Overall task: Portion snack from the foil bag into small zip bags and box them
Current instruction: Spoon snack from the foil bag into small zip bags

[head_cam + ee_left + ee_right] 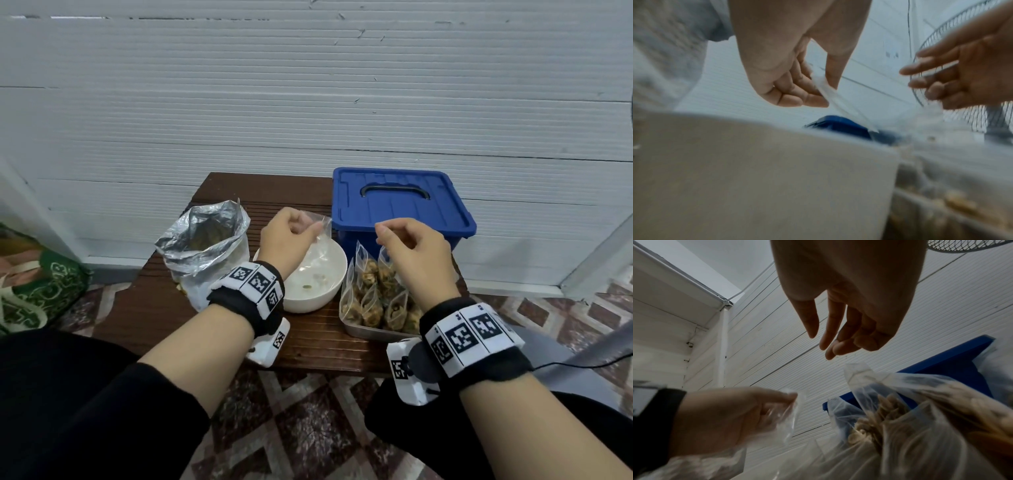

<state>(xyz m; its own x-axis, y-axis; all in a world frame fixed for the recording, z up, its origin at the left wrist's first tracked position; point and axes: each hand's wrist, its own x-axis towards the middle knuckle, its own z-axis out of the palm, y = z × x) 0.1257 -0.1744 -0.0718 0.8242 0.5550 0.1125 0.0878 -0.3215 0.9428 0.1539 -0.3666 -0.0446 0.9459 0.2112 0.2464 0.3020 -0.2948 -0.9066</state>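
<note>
Nearest, the tray (356, 327) at the table's (144, 308) front right holds filled bags (373, 298) standing upright, packed side by side, likely so they stay put until boxing. Beside it to the left sits the bowl (337, 270), almost empty but for a few crumbs, directly under the left hand (291, 236). That hand has its fingers curled, thumb and forefinger pinching the top edge of an empty zip bag (320, 240); the bag hangs from the pinch down over the bowl, probably so spills land there. The right hand (411, 250) hovers above the tray, fingers loosely bent and a little apart, gripping nothing; the wrist view shows its fingertips (830, 352) clear of the filled bags below and well short of the empty bag, likely reaching over to open its mouth. Further left, the foil bag (205, 246) stands open-mouthed, ready for scooping. At the back right the blue box (400, 212) sits with its lid shut, so no boxing has begun
</note>
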